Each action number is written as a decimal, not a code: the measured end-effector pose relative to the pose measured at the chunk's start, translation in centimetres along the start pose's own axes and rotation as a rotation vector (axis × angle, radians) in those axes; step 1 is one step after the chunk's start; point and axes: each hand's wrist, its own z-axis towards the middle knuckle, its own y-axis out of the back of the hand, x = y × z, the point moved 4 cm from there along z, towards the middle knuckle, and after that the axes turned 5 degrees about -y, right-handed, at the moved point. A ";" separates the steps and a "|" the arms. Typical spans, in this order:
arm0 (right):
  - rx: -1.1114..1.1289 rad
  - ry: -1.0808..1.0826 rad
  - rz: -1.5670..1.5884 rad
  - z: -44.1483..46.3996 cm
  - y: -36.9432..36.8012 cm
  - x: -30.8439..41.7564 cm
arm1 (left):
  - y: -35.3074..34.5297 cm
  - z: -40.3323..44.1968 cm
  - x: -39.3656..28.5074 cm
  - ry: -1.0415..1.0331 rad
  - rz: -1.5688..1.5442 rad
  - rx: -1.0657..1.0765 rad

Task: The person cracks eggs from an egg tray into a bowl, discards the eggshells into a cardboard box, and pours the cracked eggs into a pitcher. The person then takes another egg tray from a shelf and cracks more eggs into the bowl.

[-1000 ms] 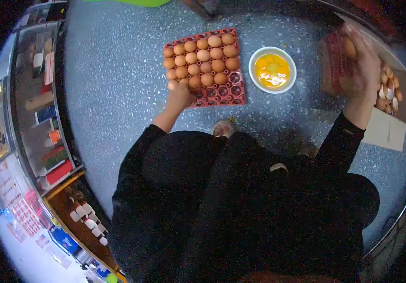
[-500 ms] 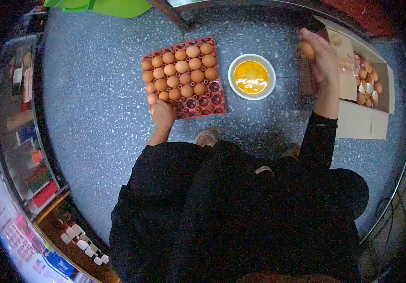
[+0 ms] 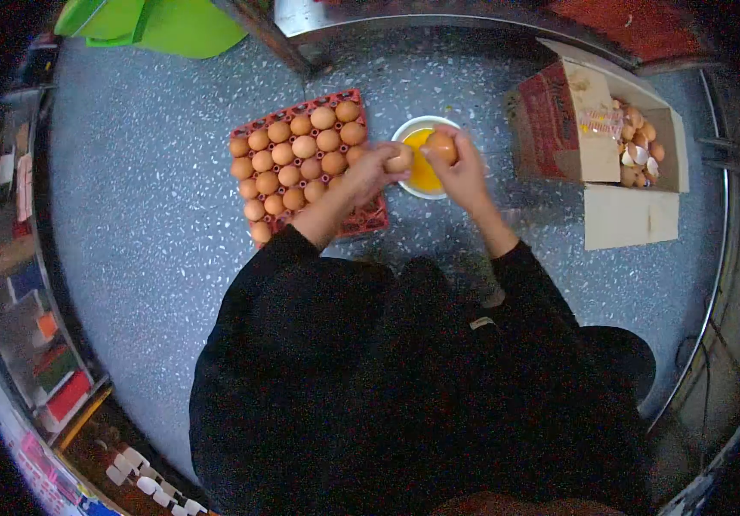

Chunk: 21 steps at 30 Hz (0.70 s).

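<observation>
A brown egg (image 3: 399, 158) is between the fingers of my left hand (image 3: 372, 169), at the left rim of a white bowl (image 3: 428, 196). My right hand (image 3: 466, 178) grips another brown egg (image 3: 441, 148) above the bowl's right side, close to the first egg. Yellow egg liquid (image 3: 426, 172) lies in the bowl, partly hidden by my hands. To the left, a red egg tray (image 3: 373, 215) holds rows of brown eggs; my left forearm covers its lower right part. Whether either held egg's shell is cracked, I cannot tell.
On the right stands an open cardboard box (image 3: 631, 215) with eggshells (image 3: 637, 155) inside. A green plastic object (image 3: 185, 30) is at the upper left, beside a dark leg (image 3: 271, 39). Shelves with goods line the left side. Speckled grey floor (image 3: 146, 215) lies under everything.
My right hand has moved left from near the box to the bowl, still with an egg. My left hand has left the tray's lower corner and now holds an egg at the bowl.
</observation>
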 end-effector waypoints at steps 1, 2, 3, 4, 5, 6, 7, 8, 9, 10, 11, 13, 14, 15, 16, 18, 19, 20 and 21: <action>-0.065 0.191 -0.144 -0.4 0.2 0.8 | -1.1 0.9 0.7 0.010 -0.084 0.041; -0.071 0.192 -0.162 -0.6 0.6 0.9 | -2.1 1.6 1.4 0.023 -0.169 0.082; -0.065 0.205 -0.202 -0.7 0.8 0.9 | -2.8 2.2 2.1 0.038 -0.254 0.121; -0.057 0.220 -0.239 -0.8 1.1 1.1 | -3.2 2.7 2.5 0.038 -0.260 0.134; -0.108 0.265 -0.241 -0.9 1.7 1.4 | -3.3 3.2 2.9 0.047 -0.331 0.127; -0.103 0.266 -0.248 -0.8 2.0 1.6 | -3.3 3.5 3.4 0.058 -0.404 0.115; -0.186 0.293 -0.244 -0.7 2.7 2.3 | -3.1 4.2 4.0 0.056 -0.412 0.114; -0.269 0.316 -0.237 -0.9 3.1 2.7 | -2.9 4.9 4.4 0.029 -0.423 0.151; -0.263 0.310 -0.238 -1.0 2.8 2.0 | -2.8 5.3 5.0 0.004 -0.432 0.188; -0.192 0.334 -0.303 -0.8 2.1 1.4 | -3.2 5.3 5.0 0.006 -0.435 0.187; -0.122 0.360 -0.368 -0.7 1.6 0.9 | -3.9 5.4 4.9 0.028 -0.422 0.195; -0.107 0.353 -0.349 -0.6 1.9 0.3 | -4.4 5.2 4.7 0.046 -0.411 0.201; -0.091 0.346 -0.328 -0.5 1.8 0.3 | -4.3 5.1 4.8 0.047 -0.415 0.166; -0.086 0.350 -0.326 -0.3 1.7 0.3 | -4.0 5.0 4.8 0.047 -0.419 0.132; -0.149 0.318 -0.292 -0.5 2.0 0.4 | -3.7 5.0 5.0 0.048 -0.423 0.127; -0.218 0.284 -0.262 -0.8 2.0 0.0 | -3.3 5.1 5.1 0.032 -0.379 0.109; -0.157 0.320 -0.277 -0.8 1.1 -0.6 | -3.8 4.8 4.8 0.034 -0.379 0.112; -0.095 0.361 -0.292 -0.6 0.4 -0.7 | -4.5 4.2 4.3 0.065 -0.400 0.092; -0.095 0.313 -0.273 -0.4 0.5 -1.1 | -5.0 3.8 3.9 0.095 -0.422 0.070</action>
